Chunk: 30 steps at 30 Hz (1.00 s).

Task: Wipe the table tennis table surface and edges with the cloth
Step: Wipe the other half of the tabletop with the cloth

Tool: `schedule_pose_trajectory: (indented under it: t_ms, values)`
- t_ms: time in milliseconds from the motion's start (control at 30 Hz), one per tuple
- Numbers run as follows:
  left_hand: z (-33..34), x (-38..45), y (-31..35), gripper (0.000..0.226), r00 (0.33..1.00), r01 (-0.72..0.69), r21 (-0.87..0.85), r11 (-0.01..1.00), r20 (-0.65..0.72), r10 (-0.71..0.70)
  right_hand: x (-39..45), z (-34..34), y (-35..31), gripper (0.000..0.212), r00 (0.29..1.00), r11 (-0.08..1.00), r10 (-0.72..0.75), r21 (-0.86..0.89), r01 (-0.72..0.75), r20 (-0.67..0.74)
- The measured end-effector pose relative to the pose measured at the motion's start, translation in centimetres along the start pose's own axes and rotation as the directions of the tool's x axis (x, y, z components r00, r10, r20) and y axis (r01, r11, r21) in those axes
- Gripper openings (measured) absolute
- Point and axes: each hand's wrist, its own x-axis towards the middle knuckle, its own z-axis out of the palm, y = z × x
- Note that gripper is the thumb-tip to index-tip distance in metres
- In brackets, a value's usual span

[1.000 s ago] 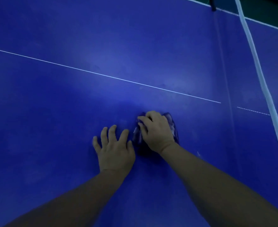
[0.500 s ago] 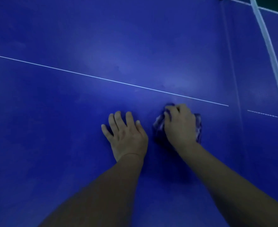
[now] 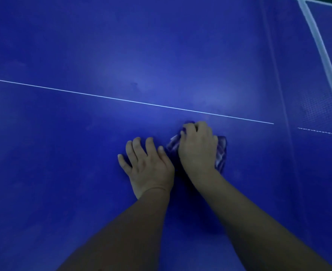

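One blue worktop point(image 3: 63, 173) crossed by one white line point(image 3: 102, 96), with one net point(image 3: 317, 42) at right. Two hands: left hand point(image 3: 149, 167) flat, fingers spread; right hand point(image 3: 198, 147) clutching one bunched cloth point(image 3: 220, 153) just below the line.

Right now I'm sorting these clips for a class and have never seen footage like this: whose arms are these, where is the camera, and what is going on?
The one view comes from a camera worn on a person's head, looking forward and down, so the two bare arms are the wearer's own. Below them is a blue table tennis table with a thin white line across it; the net runs down the right side. The right hand grips a bunched cloth and presses it on the surface, just short of the line. The left hand lies flat on the table beside it, fingers spread, holding nothing.
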Motion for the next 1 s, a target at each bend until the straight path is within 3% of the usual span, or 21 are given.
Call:
schedule_pose_trajectory:
  t_ms: [67,133,167,233,300,367,533,700,800,900,1000]
  values:
    - [0.0,-0.1,0.1,0.044,1.0,-0.004,0.005,1.0,-0.004,0.004,-0.1,0.0,-0.9,0.014,0.98,0.978,-0.197,0.074,0.197,-0.005]
    - [0.0,-0.2,0.1,0.044,1.0,-0.009,0.011,1.0,-0.02,0.009,2.2,0.3,-2.0,0.017,0.905,0.903,-0.425,0.092,0.421,0.032]
    - [-0.1,-0.1,0.0,0.046,0.999,-0.011,0.018,1.0,-0.029,0.012,3.6,0.6,-2.3,0.02,0.884,0.886,-0.462,0.069,0.458,0.072]
    - [-0.1,-0.2,-0.1,0.058,1.0,-0.026,0.047,0.999,-0.016,0.027,6.4,1.0,-1.5,0.026,0.933,0.938,-0.341,-0.016,0.345,0.116]
    - [-0.2,-0.1,-0.1,0.072,0.999,-0.048,0.085,0.995,0.019,0.046,7.5,0.8,1.2,0.028,0.991,0.992,-0.112,-0.05,0.117,0.077]
    - [-0.2,-0.1,-0.1,0.08,0.997,-0.067,0.116,0.991,0.054,0.061,5.6,-0.1,3.8,0.027,0.998,0.999,0.04,-0.033,-0.038,0.041]
    - [-0.1,0.1,-0.5,0.077,0.982,-0.169,0.127,0.977,0.109,0.155,-3.5,-2.0,6.9,0.019,1.0,1.0,0.008,0.02,-0.008,0.002]
    - [-0.1,0.2,-0.6,0.075,0.973,-0.192,0.139,0.971,0.155,0.17,3.7,-1.3,7.1,0.03,0.964,0.965,0.264,0.016,-0.264,-0.025]
    - [-0.1,0.2,-0.5,0.075,0.972,-0.191,0.126,0.974,0.16,0.17,5.7,-1.2,5.5,0.03,0.992,0.995,0.097,0.016,-0.098,0.078]
    - [-0.1,0.2,-0.6,0.075,0.973,-0.195,0.12,0.973,0.146,0.177,0.5,-2.3,7.3,0.022,0.987,0.987,-0.127,0.108,0.117,0.098]
    - [-0.2,0.1,-0.6,0.075,0.971,-0.215,0.118,0.969,0.136,0.199,-1.8,-3.5,11.0,0.023,0.996,0.995,-0.071,0.074,0.066,0.063]
